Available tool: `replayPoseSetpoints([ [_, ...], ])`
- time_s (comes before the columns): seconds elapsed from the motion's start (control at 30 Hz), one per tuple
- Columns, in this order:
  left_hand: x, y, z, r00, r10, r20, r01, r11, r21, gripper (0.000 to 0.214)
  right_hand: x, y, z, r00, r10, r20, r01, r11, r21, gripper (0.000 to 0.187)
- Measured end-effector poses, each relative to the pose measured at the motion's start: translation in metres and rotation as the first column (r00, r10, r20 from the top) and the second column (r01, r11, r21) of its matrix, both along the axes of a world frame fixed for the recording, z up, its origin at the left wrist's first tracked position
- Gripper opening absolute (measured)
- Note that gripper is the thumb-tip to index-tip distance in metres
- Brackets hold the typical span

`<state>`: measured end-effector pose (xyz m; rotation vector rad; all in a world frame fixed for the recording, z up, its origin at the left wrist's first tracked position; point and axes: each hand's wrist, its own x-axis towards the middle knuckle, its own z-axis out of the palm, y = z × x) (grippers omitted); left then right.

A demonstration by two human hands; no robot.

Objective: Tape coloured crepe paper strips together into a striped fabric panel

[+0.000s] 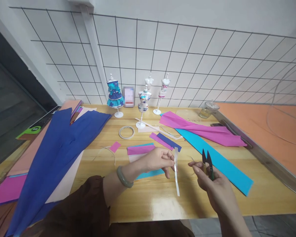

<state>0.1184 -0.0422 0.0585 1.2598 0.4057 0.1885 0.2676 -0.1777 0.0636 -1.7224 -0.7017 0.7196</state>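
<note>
My left hand [159, 160] pinches the top of a narrow white strip [176, 177] that hangs down over the wooden table [158, 200]. A green bangle sits on that wrist. My right hand [212, 182] holds small dark thread snips [207, 160], blades pointing up, just right of the strip and apart from it. Under my left hand lie small pink, white and cyan paper pieces [140, 149].
A roll of tape [126, 132] lies mid-table. Small dress-form mannequins [114, 95] stand at the back. Long dark blue crepe paper [61, 144] spreads on the left; pink [202, 130] and cyan [219, 161] sheets lie on the right. A glass jar [207, 110] stands behind them.
</note>
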Motion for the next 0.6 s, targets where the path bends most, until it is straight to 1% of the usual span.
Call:
replayPoseSetpoints([
  [0.1,0.001,-0.006,0.0,0.999,-0.013,-0.041,0.014,0.999,0.031,0.025,-0.008,0.006,0.003,0.987,0.033,0.155,-0.027,0.999,-0.042,0.036],
  [0.17,0.002,-0.007,-0.001,0.998,-0.034,-0.05,0.036,0.999,0.035,0.023,-0.012,0.011,0.005,0.977,0.063,0.203,-0.053,0.997,-0.057,0.033],
  [0.23,0.001,-0.008,-0.003,0.997,-0.055,-0.052,0.057,0.998,0.033,0.021,-0.016,0.015,0.006,0.97,0.086,0.228,-0.079,0.996,-0.04,0.03],
  [0.33,0.001,-0.008,-0.005,0.995,-0.077,-0.056,0.08,0.996,0.049,0.018,-0.018,0.019,0.007,0.964,0.087,0.25,-0.09,0.996,0.0,0.025],
  [0.43,0.0,-0.008,-0.005,0.994,-0.103,-0.033,0.105,0.992,0.068,0.021,-0.016,0.02,0.006,0.968,0.089,0.233,-0.092,0.996,0.006,0.024],
  [0.53,0.0,-0.009,-0.004,0.994,-0.107,0.014,0.105,0.991,0.084,0.027,-0.011,0.021,0.002,0.978,0.058,0.203,-0.063,0.998,0.019,0.027],
  [0.6,0.001,-0.01,-0.004,0.996,-0.089,0.03,0.086,0.992,0.088,0.031,-0.008,0.021,0.0,0.982,0.022,0.19,-0.032,0.998,0.053,0.027],
])
